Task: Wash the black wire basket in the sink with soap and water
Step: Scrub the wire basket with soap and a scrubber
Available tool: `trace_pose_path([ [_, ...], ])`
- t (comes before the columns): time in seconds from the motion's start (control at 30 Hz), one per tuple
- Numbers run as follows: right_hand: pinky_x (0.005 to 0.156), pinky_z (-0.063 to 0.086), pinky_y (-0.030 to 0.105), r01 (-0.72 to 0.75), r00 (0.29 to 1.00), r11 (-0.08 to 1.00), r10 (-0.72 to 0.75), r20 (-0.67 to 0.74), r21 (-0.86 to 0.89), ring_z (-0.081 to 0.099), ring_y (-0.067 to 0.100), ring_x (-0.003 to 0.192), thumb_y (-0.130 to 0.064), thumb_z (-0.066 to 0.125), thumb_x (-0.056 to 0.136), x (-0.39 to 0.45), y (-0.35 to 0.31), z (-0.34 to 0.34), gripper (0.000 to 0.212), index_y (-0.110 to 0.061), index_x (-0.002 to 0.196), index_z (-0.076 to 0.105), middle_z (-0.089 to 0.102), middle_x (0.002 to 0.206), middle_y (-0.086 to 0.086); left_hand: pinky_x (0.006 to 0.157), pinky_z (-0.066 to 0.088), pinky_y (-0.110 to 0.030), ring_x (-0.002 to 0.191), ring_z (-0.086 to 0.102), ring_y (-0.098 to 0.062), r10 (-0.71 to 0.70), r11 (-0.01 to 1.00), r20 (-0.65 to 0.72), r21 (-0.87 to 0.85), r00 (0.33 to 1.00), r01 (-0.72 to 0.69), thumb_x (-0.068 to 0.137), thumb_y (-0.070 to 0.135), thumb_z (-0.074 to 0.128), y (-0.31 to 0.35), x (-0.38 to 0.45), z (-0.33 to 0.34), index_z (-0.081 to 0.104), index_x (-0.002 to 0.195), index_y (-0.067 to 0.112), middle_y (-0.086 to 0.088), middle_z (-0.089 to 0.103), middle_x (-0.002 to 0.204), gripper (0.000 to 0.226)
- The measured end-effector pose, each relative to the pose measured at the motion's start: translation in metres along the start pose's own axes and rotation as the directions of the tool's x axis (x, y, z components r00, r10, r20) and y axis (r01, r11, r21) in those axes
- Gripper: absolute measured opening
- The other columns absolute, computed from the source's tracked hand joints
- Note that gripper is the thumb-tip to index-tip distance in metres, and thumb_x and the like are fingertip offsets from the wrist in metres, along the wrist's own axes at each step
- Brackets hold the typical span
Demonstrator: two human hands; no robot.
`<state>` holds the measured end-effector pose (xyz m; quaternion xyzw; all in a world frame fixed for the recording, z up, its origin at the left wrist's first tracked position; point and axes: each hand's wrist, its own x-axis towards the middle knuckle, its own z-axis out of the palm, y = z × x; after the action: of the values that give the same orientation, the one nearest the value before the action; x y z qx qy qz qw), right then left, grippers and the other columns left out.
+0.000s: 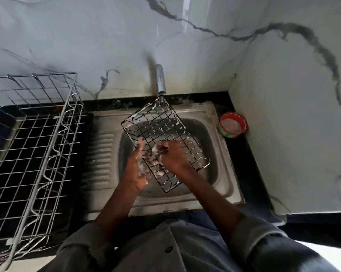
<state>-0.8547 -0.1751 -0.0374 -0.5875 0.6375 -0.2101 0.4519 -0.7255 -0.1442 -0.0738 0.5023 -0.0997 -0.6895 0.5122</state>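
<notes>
Sudsy wire basket (pixel 165 126), steel sink (pixel 220 173)

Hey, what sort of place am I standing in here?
Most likely a home kitchen: a steel sink with a tap set in a black counter, a wire dish rack beside it, and marble-look wall tiles.

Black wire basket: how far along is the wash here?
Soaping looks done: white suds cling to the black wire basket over the sink. In hand: left hand steadies it, right hand rubs the mesh. Left: rinsing; whether the tap runs is unclear.
</notes>
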Motion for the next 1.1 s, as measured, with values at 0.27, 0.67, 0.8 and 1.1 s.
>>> trace_pose_path([
  [0.27,0.092,0.057,0.046,-0.035,0.989,0.972,0.0,0.146,0.234,0.072,0.026,0.098,-0.022,0.073,0.083,-0.005,0.003,0.016,0.012,-0.019,0.094,0.074,0.077,0.102,0.005,0.095,0.057,-0.045,0.092,0.077,-0.025,-0.01,0.999,0.055,-0.034,0.998,0.012,0.098,0.065,0.044,-0.007,-0.008,0.017,0.085,0.08,0.014,-0.013,0.079,0.099,0.067],
  [0.67,0.085,0.061,0.044,0.112,0.946,0.947,-0.195,0.258,0.302,0.075,0.022,0.088,0.01,0.072,0.077,-0.007,0.034,-0.013,0.035,-0.008,0.106,0.075,0.078,0.096,0.007,0.085,0.056,-0.042,0.092,0.073,-0.032,-0.159,0.942,0.043,0.306,0.986,0.138,0.062,0.048,0.091,0.017,0.012,0.024,0.068,0.12,0.007,-0.016,0.077,0.103,0.074],
  [0.8,0.073,0.062,0.037,0.112,0.93,0.943,-0.21,0.301,0.313,0.075,0.019,0.077,0.0,0.084,0.074,-0.007,0.03,-0.022,0.032,-0.011,0.104,0.077,0.078,0.089,0.004,0.099,0.055,-0.05,0.098,0.073,-0.034,-0.082,0.933,0.004,0.353,0.997,0.076,0.066,0.038,0.089,0.041,0.015,0.043,0.069,0.117,0.012,-0.012,0.079,0.101,0.06],
  [1.1,0.062,0.058,0.026,-0.137,0.945,0.774,-0.084,0.315,0.618,0.074,0.035,0.097,0.006,0.078,0.08,0.002,0.036,-0.026,0.038,-0.016,0.111,0.074,0.077,0.108,0.011,0.096,0.055,-0.056,0.113,0.07,-0.037,0.083,0.945,-0.052,0.321,0.995,-0.062,0.05,0.04,0.094,0.063,0.015,0.043,0.068,0.127,0.023,-0.012,0.074,0.124,0.083],
])
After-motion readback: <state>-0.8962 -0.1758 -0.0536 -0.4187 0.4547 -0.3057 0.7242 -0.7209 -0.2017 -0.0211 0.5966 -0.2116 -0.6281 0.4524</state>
